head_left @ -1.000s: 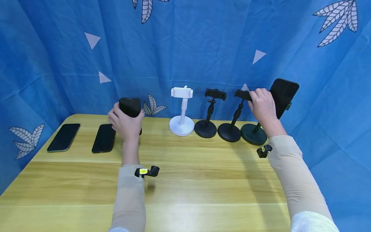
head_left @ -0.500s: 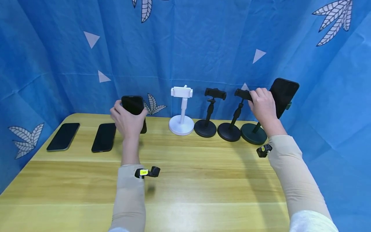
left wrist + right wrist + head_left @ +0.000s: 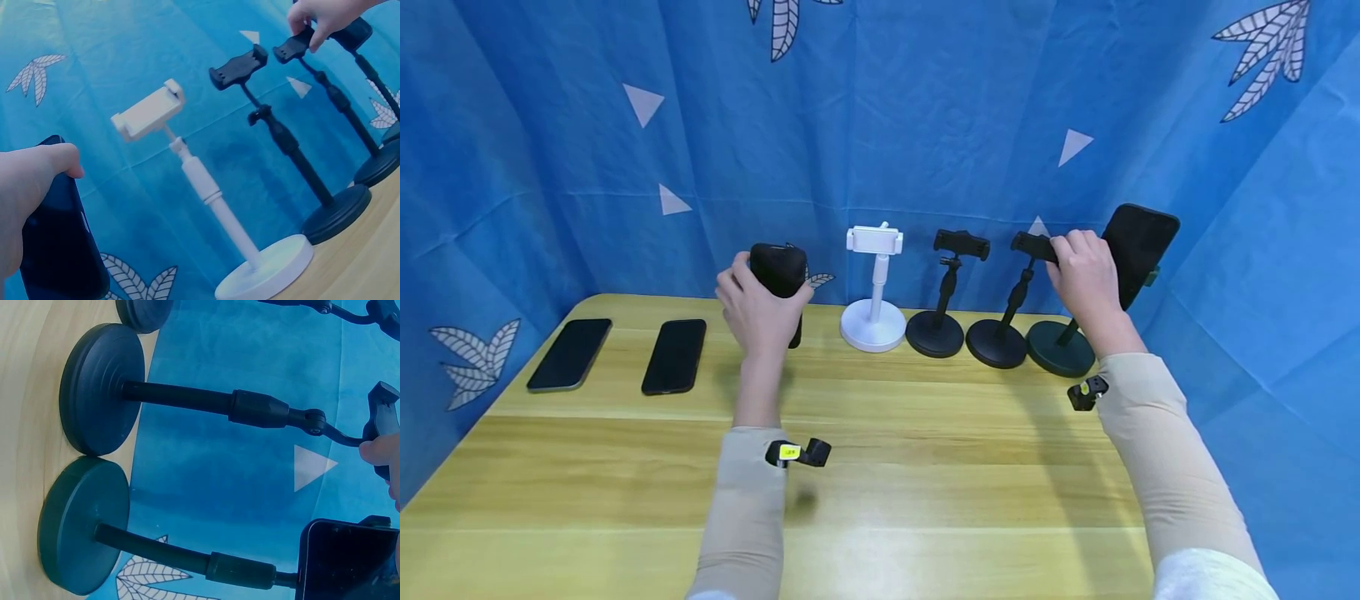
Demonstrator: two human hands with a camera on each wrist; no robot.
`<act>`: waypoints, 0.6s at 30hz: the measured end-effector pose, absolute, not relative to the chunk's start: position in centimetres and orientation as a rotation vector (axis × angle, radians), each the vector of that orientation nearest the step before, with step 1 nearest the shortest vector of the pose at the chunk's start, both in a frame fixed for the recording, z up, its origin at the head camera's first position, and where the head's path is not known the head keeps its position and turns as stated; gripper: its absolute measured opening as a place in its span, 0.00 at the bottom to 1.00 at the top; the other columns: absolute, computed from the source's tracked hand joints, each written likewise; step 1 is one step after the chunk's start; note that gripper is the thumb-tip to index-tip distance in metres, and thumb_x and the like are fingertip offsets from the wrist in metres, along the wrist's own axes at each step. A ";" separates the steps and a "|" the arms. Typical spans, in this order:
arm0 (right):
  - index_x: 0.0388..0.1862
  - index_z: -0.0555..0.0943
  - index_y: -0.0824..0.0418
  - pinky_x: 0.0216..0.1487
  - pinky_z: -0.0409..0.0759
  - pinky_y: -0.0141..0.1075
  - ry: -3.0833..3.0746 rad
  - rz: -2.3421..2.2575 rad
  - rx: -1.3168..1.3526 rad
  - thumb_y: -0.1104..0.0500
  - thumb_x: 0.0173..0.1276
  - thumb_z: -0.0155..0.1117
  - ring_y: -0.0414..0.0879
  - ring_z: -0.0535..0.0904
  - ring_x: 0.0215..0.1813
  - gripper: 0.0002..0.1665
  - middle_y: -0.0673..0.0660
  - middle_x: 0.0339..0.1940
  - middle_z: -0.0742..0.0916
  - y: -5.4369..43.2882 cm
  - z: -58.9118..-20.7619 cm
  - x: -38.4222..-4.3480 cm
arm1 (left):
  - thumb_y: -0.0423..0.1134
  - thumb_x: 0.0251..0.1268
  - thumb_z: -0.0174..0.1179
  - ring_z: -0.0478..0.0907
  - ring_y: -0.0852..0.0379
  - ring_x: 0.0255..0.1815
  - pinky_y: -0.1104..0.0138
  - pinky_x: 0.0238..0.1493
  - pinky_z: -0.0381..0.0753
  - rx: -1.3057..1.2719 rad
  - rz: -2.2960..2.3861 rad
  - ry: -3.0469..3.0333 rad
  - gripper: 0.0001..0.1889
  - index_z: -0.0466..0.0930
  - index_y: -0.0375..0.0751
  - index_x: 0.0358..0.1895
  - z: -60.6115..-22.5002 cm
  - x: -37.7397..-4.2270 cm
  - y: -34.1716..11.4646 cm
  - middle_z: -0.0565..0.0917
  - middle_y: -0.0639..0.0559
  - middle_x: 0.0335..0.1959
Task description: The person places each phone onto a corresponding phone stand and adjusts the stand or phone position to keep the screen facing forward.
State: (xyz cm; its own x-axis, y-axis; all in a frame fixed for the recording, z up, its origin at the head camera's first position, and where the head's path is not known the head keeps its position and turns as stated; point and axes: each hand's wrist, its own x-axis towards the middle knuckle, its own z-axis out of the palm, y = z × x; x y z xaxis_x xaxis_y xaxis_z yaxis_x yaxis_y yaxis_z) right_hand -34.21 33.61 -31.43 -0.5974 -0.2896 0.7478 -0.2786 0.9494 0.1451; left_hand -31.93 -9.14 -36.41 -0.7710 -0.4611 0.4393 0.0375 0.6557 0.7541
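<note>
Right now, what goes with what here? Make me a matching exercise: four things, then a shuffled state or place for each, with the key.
1. White stand
2. Green stand
3. Left hand
4. Right hand

A. Grips a loose phone
B. Holds the clamp of a black stand
C. Bears a mounted phone
D. Has an empty clamp

Pairs: 1-D, 2-C, 3-A, 4-B

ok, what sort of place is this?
Likely a staged tabletop recording setup, though the wider room isn't shown: blue leaf-print cloth hangs behind a wooden table, with four phone stands in a row.
</note>
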 end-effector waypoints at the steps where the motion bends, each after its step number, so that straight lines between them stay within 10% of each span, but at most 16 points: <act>1: 0.42 0.79 0.74 0.45 0.75 0.53 -2.240 -0.017 0.398 0.65 0.65 0.66 0.62 0.72 0.41 0.12 0.66 0.32 0.78 33.6 -31.4 -34.2 | 0.61 0.47 0.68 0.62 0.41 0.60 0.45 0.53 0.73 0.314 -1.040 -2.249 0.48 0.56 0.46 0.69 -36.4 -31.9 -8.9 0.63 0.39 0.64; 18: 0.42 0.79 0.74 0.45 0.74 0.53 -2.250 -0.007 0.402 0.67 0.63 0.67 0.62 0.72 0.40 0.12 0.67 0.31 0.78 33.5 -31.2 -34.4 | 0.60 0.46 0.70 0.63 0.42 0.59 0.45 0.50 0.75 0.239 -0.962 -2.294 0.48 0.57 0.47 0.69 -35.9 -30.8 -5.7 0.65 0.39 0.61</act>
State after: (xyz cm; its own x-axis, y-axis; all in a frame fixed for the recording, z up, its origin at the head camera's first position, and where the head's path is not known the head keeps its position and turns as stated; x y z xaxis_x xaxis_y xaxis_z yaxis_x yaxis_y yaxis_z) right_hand -34.38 33.48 -31.23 -0.6041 -0.2890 0.7427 -0.2843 0.9488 0.1379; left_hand -30.79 -5.69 -35.92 -0.7839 -0.3889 0.4840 0.0726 0.7168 0.6935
